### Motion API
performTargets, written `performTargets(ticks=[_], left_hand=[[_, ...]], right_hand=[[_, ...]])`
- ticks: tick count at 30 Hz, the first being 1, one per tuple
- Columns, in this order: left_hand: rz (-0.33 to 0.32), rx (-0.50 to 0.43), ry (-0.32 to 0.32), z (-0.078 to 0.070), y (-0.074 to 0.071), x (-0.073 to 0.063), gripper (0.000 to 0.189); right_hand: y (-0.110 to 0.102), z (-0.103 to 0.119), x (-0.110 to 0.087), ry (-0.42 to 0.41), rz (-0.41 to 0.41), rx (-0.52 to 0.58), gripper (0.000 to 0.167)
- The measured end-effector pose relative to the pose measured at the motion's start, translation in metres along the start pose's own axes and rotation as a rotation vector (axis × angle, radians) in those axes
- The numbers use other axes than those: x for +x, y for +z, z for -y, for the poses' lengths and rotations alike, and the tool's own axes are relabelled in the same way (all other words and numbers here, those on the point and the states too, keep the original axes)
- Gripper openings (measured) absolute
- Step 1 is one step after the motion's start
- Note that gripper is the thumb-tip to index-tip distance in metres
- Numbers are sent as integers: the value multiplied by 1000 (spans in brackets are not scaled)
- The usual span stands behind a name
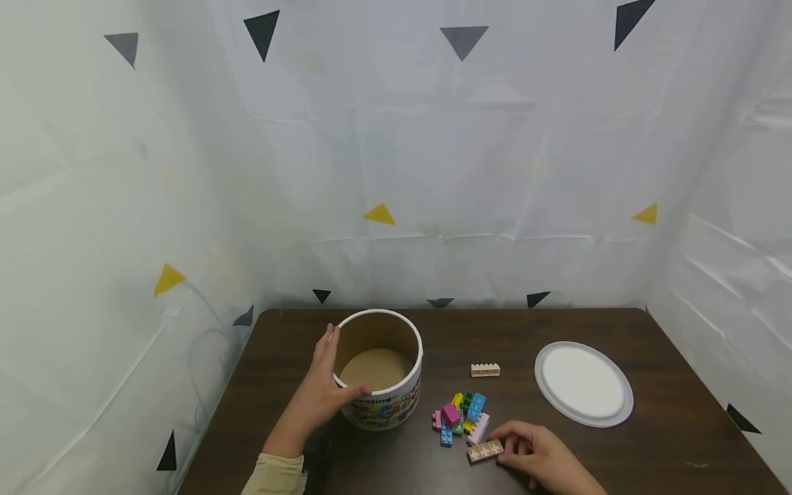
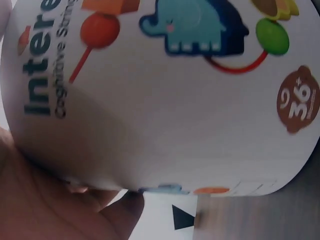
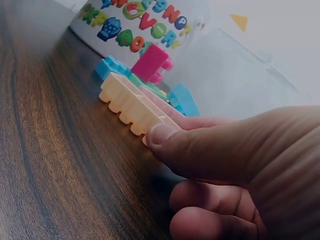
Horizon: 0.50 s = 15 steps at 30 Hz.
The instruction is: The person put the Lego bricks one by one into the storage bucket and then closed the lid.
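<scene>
My left hand (image 1: 320, 392) rests against the near left side of a white round tub (image 1: 390, 408). Its fingers lie fairly straight and spread, with the thumb along the front rim. Letters and colourful pictures cover the tub's wall (image 2: 165, 110); inside, its brown bottom shows. With thumb and fingers, my right hand (image 1: 537, 454) pinches the end of a long peach building brick (image 1: 485, 451). In the right wrist view this brick (image 3: 131, 102) is tipped on its side, its studs toward the table. Just behind it lies a small heap of blue, pink, yellow and green bricks (image 1: 450, 413).
Another long peach brick (image 1: 485, 370) lies on the dark wooden table (image 1: 470, 333) behind the heap. A round white lid (image 1: 581, 381) is at the right. White sheeting (image 1: 445, 151) with printed triangles surrounds the table's back and sides.
</scene>
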<state>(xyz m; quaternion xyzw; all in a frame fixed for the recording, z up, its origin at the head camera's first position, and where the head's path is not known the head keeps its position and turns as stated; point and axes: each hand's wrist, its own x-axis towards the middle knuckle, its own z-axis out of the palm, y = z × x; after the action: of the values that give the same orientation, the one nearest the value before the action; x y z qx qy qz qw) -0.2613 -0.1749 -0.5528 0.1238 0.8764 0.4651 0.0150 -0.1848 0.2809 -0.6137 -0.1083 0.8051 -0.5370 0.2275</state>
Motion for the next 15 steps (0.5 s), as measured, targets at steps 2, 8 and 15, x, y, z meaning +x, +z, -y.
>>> performTargets(ticks=[2, 8, 15], left_hand=[[7, -4, 7, -1, -2, -1, 137], [5, -19, -17, 0, -1, -5, 133], [-13, -41, -11, -3, 0, -5, 130]], right_hand=[[2, 1, 1, 2, -20, -14, 31], [6, 4, -2, 13, -40, -31, 29], [6, 4, -5, 3, -39, 6, 32]])
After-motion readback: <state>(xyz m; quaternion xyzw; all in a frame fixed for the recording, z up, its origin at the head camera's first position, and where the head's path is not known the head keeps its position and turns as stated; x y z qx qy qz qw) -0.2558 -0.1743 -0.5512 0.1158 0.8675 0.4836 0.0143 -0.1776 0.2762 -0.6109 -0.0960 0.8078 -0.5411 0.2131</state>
